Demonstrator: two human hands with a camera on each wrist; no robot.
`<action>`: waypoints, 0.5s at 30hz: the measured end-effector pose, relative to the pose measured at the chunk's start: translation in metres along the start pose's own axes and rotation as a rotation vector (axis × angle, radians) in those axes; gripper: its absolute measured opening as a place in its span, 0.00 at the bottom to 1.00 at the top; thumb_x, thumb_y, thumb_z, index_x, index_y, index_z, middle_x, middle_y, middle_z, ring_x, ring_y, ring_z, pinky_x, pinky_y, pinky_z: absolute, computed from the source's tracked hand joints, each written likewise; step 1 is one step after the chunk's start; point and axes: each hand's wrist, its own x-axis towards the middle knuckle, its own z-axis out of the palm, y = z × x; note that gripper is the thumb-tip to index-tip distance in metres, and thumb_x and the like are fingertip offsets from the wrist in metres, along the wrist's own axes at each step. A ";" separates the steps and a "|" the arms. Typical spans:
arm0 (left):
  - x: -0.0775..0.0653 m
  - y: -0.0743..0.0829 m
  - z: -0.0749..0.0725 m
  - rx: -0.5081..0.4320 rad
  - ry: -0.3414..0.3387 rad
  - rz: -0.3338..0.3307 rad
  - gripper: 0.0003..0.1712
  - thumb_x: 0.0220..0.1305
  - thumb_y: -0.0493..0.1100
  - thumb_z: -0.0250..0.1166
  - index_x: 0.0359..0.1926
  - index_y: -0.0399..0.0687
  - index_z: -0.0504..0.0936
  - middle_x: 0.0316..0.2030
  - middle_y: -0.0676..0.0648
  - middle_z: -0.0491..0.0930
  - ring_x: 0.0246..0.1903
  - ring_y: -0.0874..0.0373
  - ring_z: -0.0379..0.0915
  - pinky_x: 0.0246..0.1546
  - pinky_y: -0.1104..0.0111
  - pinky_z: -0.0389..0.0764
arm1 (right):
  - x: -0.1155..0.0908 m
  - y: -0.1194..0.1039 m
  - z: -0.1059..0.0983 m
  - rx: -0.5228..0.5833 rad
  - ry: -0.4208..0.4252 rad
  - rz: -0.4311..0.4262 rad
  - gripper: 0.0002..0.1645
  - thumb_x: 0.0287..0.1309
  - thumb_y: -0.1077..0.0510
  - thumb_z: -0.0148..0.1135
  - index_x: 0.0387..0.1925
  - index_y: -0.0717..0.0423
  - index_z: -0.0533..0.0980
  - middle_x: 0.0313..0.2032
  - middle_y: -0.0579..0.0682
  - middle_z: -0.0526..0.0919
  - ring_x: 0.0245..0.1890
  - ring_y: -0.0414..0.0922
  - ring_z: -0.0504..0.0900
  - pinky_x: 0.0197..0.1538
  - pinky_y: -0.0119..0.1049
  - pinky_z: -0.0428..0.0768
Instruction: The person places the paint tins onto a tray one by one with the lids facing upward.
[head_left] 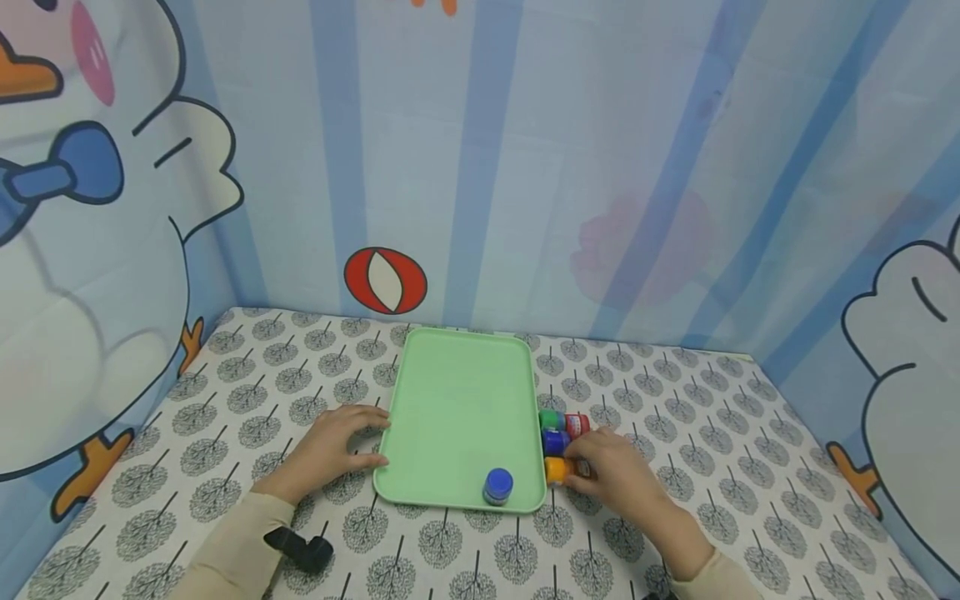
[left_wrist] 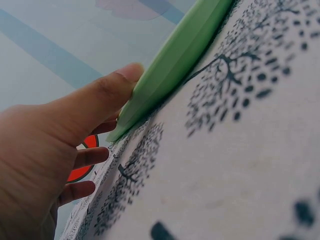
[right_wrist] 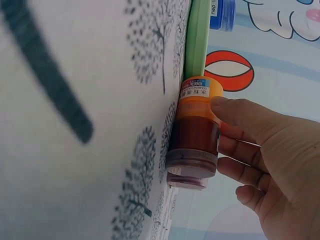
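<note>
Left of the tray (head_left: 461, 400), a plain cream sleeve (head_left: 232, 546) carries a small black wrist camera (head_left: 306, 552). Right of the tray, the other sleeve (head_left: 712, 577) is cream too.

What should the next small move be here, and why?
Probably lift the orange jar into the green tray: the right hand grips it beside the tray's right edge, a blue-capped jar stands inside, and the left hand touches the tray's left edge.

Head view faces forward and down; both tilted, close wrist views share its green tray (head_left: 459, 408).
</note>
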 end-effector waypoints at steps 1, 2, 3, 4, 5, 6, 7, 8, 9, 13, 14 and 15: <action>0.000 0.000 0.000 -0.002 0.001 0.000 0.31 0.47 0.54 0.74 0.53 0.51 0.81 0.58 0.47 0.78 0.61 0.44 0.70 0.63 0.38 0.64 | 0.000 0.000 0.001 -0.016 0.006 -0.015 0.18 0.40 0.48 0.76 0.35 0.48 0.82 0.33 0.39 0.83 0.33 0.34 0.73 0.37 0.31 0.76; 0.000 0.000 0.000 0.002 0.004 0.005 0.31 0.47 0.54 0.74 0.53 0.51 0.81 0.58 0.47 0.78 0.60 0.44 0.71 0.62 0.38 0.64 | 0.001 0.000 0.002 -0.030 0.010 -0.026 0.18 0.40 0.48 0.77 0.35 0.48 0.82 0.32 0.39 0.83 0.33 0.34 0.73 0.36 0.31 0.76; 0.000 0.000 0.000 0.000 0.006 0.005 0.31 0.46 0.54 0.74 0.53 0.51 0.81 0.57 0.47 0.78 0.60 0.44 0.71 0.62 0.38 0.64 | 0.001 0.000 0.003 -0.043 0.015 -0.037 0.18 0.39 0.48 0.77 0.35 0.48 0.82 0.32 0.39 0.82 0.33 0.35 0.73 0.36 0.31 0.76; 0.000 0.000 0.000 0.001 0.006 0.010 0.31 0.47 0.54 0.74 0.53 0.51 0.81 0.57 0.47 0.79 0.60 0.43 0.71 0.61 0.38 0.65 | 0.001 0.000 0.003 -0.051 0.018 -0.047 0.19 0.39 0.48 0.77 0.34 0.48 0.82 0.32 0.39 0.82 0.32 0.35 0.73 0.37 0.31 0.76; 0.000 0.000 -0.001 -0.003 0.007 0.013 0.30 0.47 0.54 0.74 0.52 0.50 0.82 0.57 0.46 0.79 0.60 0.43 0.71 0.61 0.38 0.65 | 0.001 0.000 0.004 -0.061 0.020 -0.056 0.19 0.39 0.47 0.77 0.34 0.49 0.82 0.32 0.39 0.82 0.33 0.36 0.74 0.38 0.32 0.77; 0.000 0.000 -0.001 -0.001 0.006 0.018 0.30 0.47 0.55 0.74 0.52 0.50 0.82 0.57 0.46 0.79 0.60 0.43 0.71 0.61 0.38 0.65 | 0.001 0.000 0.004 -0.068 0.024 -0.066 0.19 0.38 0.47 0.77 0.35 0.49 0.82 0.32 0.40 0.82 0.34 0.37 0.75 0.39 0.33 0.78; 0.000 0.000 -0.001 -0.003 0.005 0.020 0.30 0.47 0.55 0.74 0.52 0.50 0.82 0.57 0.46 0.79 0.59 0.43 0.71 0.61 0.38 0.66 | 0.001 0.000 0.004 -0.076 0.024 -0.073 0.20 0.38 0.47 0.77 0.35 0.49 0.82 0.32 0.40 0.82 0.34 0.38 0.76 0.40 0.34 0.79; 0.000 0.000 -0.001 -0.004 0.003 0.022 0.30 0.47 0.55 0.74 0.52 0.50 0.82 0.57 0.46 0.79 0.59 0.43 0.71 0.61 0.38 0.66 | 0.001 -0.001 0.004 -0.079 0.023 -0.078 0.20 0.38 0.47 0.78 0.35 0.50 0.82 0.33 0.41 0.83 0.35 0.39 0.77 0.41 0.36 0.80; 0.000 0.000 -0.001 -0.008 -0.001 0.019 0.30 0.47 0.54 0.74 0.52 0.50 0.81 0.57 0.46 0.79 0.60 0.43 0.71 0.61 0.38 0.66 | 0.001 -0.001 0.004 -0.083 0.020 -0.082 0.21 0.38 0.47 0.78 0.36 0.50 0.82 0.33 0.42 0.83 0.36 0.39 0.77 0.43 0.37 0.80; 0.000 -0.001 -0.001 -0.010 -0.008 0.015 0.30 0.48 0.54 0.74 0.52 0.50 0.81 0.57 0.46 0.78 0.60 0.43 0.71 0.61 0.38 0.65 | 0.000 -0.003 0.003 -0.106 0.001 -0.084 0.24 0.36 0.47 0.78 0.38 0.51 0.82 0.36 0.43 0.84 0.40 0.42 0.79 0.48 0.41 0.81; -0.001 -0.001 -0.001 -0.009 -0.009 0.014 0.30 0.48 0.54 0.74 0.52 0.50 0.81 0.57 0.46 0.78 0.60 0.43 0.71 0.61 0.38 0.65 | 0.000 -0.003 0.003 -0.109 -0.003 -0.085 0.25 0.36 0.47 0.79 0.38 0.51 0.82 0.36 0.43 0.84 0.40 0.42 0.79 0.48 0.41 0.81; -0.001 -0.001 -0.001 -0.010 -0.008 0.013 0.30 0.48 0.54 0.74 0.52 0.50 0.81 0.57 0.46 0.78 0.60 0.43 0.71 0.61 0.38 0.66 | 0.001 -0.003 0.003 -0.113 -0.006 -0.086 0.25 0.36 0.48 0.79 0.39 0.51 0.82 0.36 0.43 0.84 0.40 0.42 0.79 0.48 0.41 0.81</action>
